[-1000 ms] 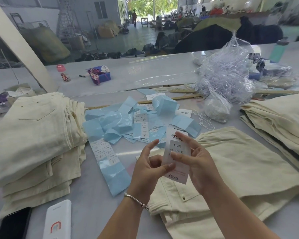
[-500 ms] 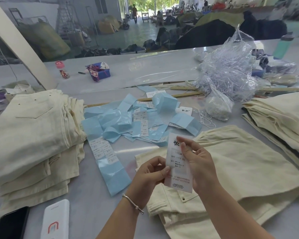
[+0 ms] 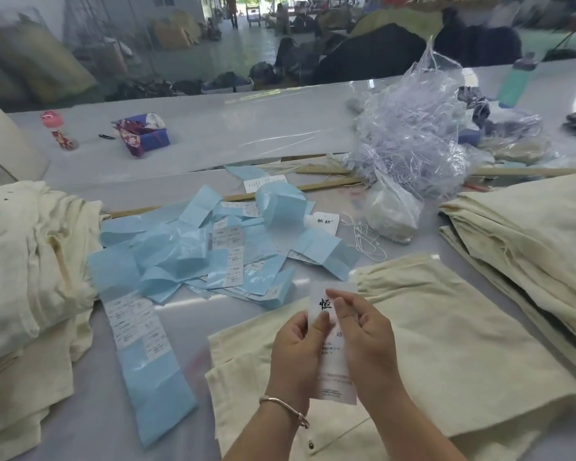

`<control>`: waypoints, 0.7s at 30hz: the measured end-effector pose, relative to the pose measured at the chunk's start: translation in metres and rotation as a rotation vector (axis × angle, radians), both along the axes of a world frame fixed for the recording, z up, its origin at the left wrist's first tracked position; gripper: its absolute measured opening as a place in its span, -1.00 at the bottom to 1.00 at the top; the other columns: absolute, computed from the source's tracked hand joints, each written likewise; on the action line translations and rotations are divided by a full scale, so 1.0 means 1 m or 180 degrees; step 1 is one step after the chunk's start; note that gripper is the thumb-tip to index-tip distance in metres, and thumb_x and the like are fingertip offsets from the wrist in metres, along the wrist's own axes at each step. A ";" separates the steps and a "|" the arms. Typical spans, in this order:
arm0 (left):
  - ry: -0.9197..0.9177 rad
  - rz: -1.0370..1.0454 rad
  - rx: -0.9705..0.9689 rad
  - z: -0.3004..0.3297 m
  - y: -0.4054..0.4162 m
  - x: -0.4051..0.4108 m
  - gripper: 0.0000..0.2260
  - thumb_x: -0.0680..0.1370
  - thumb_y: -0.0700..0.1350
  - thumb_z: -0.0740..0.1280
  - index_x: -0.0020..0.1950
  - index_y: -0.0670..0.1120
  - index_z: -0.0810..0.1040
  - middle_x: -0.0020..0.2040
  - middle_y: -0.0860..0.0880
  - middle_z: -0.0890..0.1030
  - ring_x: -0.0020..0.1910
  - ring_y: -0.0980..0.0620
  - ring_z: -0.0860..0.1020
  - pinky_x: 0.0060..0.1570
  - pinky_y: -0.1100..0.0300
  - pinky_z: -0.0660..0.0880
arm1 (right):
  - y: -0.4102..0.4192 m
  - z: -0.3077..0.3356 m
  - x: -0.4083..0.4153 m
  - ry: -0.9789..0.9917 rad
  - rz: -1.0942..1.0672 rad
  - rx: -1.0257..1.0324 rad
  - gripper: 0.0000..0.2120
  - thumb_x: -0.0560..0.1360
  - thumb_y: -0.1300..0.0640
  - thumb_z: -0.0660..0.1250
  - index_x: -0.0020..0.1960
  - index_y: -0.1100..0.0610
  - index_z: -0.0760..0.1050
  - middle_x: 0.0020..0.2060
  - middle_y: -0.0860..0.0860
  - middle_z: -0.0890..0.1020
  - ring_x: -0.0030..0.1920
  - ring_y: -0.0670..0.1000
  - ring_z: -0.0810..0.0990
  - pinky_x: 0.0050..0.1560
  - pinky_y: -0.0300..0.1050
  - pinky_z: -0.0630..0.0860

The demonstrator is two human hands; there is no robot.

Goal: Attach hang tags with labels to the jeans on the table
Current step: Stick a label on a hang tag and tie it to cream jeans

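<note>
A white hang tag [image 3: 334, 384] with black print is held upright between both hands, above a folded pair of cream jeans [image 3: 446, 354] lying in front of me. My left hand [image 3: 295, 351] pinches the tag's left edge with thumb and fingers. My right hand [image 3: 366, 337] grips its right side, the thumb pressed on the front near the top. A heap of blue backing strips with white size labels [image 3: 193, 254] lies just beyond the jeans. Another hang tag [image 3: 321, 222] and loose white strings [image 3: 366, 241] lie farther back.
A tall stack of cream jeans [image 3: 30, 261] fills the left; another stack [image 3: 529, 247] lies at the right. A clear bag of plastic strings [image 3: 413, 134] stands behind. A small bottle [image 3: 59, 129], a blue box [image 3: 147, 134] and a green bottle [image 3: 516, 81] stand far back.
The tag has come lower and closer to me over the jeans. My left hand now pinches its left edge, and my right thumb has slid up to its top.
</note>
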State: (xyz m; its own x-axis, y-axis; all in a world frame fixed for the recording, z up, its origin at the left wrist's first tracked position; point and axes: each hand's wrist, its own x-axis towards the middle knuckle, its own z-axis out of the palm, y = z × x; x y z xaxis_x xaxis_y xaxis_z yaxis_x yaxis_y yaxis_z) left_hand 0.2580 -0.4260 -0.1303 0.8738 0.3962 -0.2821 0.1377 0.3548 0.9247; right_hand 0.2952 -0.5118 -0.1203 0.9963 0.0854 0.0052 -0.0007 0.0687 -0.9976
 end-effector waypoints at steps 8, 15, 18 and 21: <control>0.0225 0.0516 0.0636 -0.024 -0.014 0.079 -0.60 0.57 0.01 0.35 -0.33 -0.26 0.45 -0.41 -0.08 0.46 -0.39 0.01 0.38 -0.36 0.11 0.35 | -0.014 -0.031 0.078 0.0158 0.0008 -0.0034 -0.79 0.60 0.19 0.25 0.09 -0.04 0.61 -0.41 0.02 0.60 -0.43 -0.06 0.49 -0.40 -0.21 0.45; 0.0405 0.0789 0.0374 -0.036 0.017 0.112 -0.79 0.45 -0.11 0.48 -0.34 -0.17 0.60 -0.44 -0.02 0.54 -0.46 0.08 0.43 -0.49 0.27 0.37 | -0.028 -0.072 0.222 -0.0484 -0.0169 -0.2441 -0.85 0.47 0.21 0.38 0.01 0.06 0.64 -0.23 -0.04 0.57 -0.12 0.03 0.53 -0.14 -0.13 0.35; 0.0436 0.0730 0.0301 -0.039 0.022 0.110 -0.80 0.45 -0.16 0.46 -0.32 -0.21 0.57 -0.40 -0.10 0.55 -0.45 0.03 0.43 -0.52 0.28 0.36 | -0.017 -0.083 0.271 -0.0560 0.0239 -0.3175 -0.75 0.47 0.13 0.40 0.14 0.00 0.59 0.07 0.05 0.51 0.18 0.08 0.44 0.08 -0.08 0.39; 0.0465 0.0670 0.0244 -0.040 0.024 0.107 -0.71 0.49 -0.20 0.42 -0.41 -0.06 0.46 -0.43 -0.08 0.46 -0.51 0.07 0.35 -0.55 0.33 0.29 | -0.001 -0.089 0.296 -0.0655 0.0731 -0.3878 -0.80 0.50 0.12 0.34 0.10 -0.05 0.59 0.14 0.07 0.42 0.24 0.10 0.35 0.10 -0.06 0.38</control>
State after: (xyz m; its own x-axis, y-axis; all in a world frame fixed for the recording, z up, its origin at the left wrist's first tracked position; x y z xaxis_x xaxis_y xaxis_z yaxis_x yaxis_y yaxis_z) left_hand 0.3654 -0.4024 -0.1706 0.7221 0.5899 -0.3613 0.2023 0.3194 0.9258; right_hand 0.5913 -0.5131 -0.2093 0.9480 0.3151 -0.0456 0.2725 -0.8769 -0.3960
